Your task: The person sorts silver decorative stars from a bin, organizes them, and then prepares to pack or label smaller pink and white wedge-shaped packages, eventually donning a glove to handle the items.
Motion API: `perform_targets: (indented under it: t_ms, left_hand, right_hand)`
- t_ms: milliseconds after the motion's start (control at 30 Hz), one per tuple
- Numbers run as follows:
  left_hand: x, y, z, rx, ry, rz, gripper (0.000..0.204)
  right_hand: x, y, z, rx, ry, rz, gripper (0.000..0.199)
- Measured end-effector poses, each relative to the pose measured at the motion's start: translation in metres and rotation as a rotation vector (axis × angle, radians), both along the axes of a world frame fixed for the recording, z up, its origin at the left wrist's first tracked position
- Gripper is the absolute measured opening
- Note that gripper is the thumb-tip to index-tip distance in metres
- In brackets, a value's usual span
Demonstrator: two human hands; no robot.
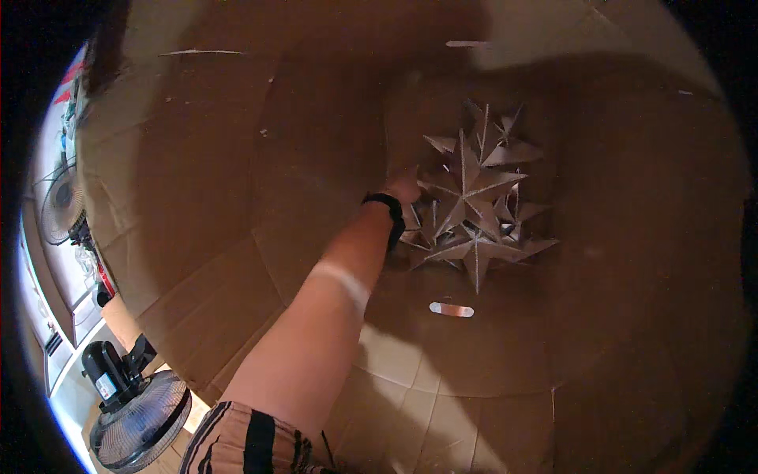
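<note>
My left hand (pixel 404 189) reaches deep into a large cardboard box (pixel 197 182), wearing a dark band (pixel 387 207) on its wrist. It is at the left edge of a pile of five-pointed, three-dimensional stars (pixel 466 193) with pale, rough-looking edges. The fingers are lost in shadow against the stars, so whether they grip one cannot be made out. One star (pixel 477 249) lies at the near side of the pile, and more overlap behind it. My right hand is out of view.
Box walls surround the pile, with a handle slot (pixel 452 310) on the near side and another slot (pixel 467 44) on the far side. Outside, at lower left, stands a black fan (pixel 142 419). A second fan (pixel 63 204) is farther up the left.
</note>
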State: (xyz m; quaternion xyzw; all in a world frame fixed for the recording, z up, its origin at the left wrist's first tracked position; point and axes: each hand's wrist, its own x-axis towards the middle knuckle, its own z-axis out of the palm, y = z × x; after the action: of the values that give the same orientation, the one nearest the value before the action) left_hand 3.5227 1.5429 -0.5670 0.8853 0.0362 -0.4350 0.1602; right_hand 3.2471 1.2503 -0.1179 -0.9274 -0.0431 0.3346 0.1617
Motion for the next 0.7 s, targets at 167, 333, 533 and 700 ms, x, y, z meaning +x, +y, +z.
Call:
perform_targets:
  t_ms: [167,333,533,700]
  left_hand:
    - [-0.002,0.003,-0.019,-0.071,-0.129,-0.039,0.025]
    - [0.022,0.011,-0.009,-0.249,0.185,0.028,0.021]
    - [0.019,0.012,0.009,-0.437,0.122,0.044,0.028]
    - [0.004,0.050,0.057,-0.547,0.245,0.116,0.027]
  right_hand:
    - [0.008,0.001,0.004,-0.060,-0.004,0.055,0.034]
    - [0.011,0.001,0.001,-0.057,0.006,0.052,0.037]
    - [0.006,0.001,0.008,-0.035,0.049,0.022,0.038]
    - [0.000,0.004,-0.003,0.008,-0.079,-0.037,0.031]
